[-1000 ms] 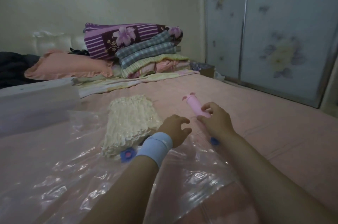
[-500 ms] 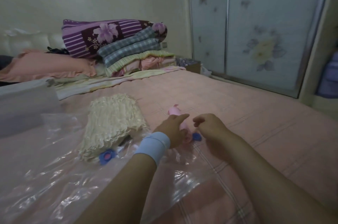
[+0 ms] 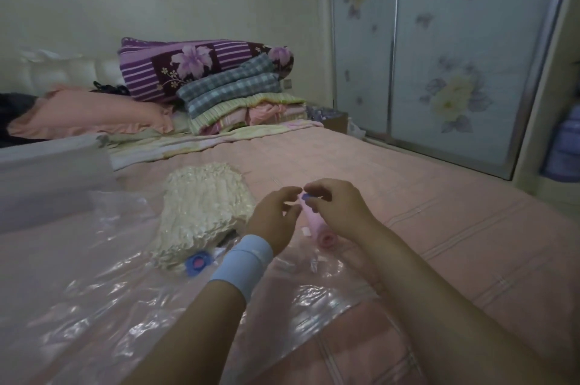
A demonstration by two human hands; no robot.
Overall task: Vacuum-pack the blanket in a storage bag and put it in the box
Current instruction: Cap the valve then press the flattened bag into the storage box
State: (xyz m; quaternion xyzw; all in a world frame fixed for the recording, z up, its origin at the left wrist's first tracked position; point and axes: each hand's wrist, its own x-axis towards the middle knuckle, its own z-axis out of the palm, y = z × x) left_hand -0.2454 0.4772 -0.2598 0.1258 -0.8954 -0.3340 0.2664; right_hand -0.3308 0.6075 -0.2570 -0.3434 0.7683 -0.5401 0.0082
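The right hand (image 3: pixel 340 210) pinches a small blue plastic piece (image 3: pixel 306 196) between thumb and fingertips; it's too small for me to tell cap from clip. The left hand (image 3: pixel 276 218) is just beside it, fingers loosely bent and apart, forefinger tip near the piece, gripping nothing I can see. Right under both sets of fingers lies a pink plastic cylinder (image 3: pixel 315 227), likely the hand pump.

Left of the left fingers, the cream crinkled blanket (image 3: pixel 201 212) sits inside the clear plastic storage bag (image 3: pixel 94 290), with the round blue valve (image 3: pixel 197 262) near the left wrist. If the piece is the valve's cap, I'd bring it squarely over the valve and seat it flat, the left fingers holding the film taut around it so no air creeps back. The pale box (image 3: pixel 47 171) stands well beyond the left fingers.
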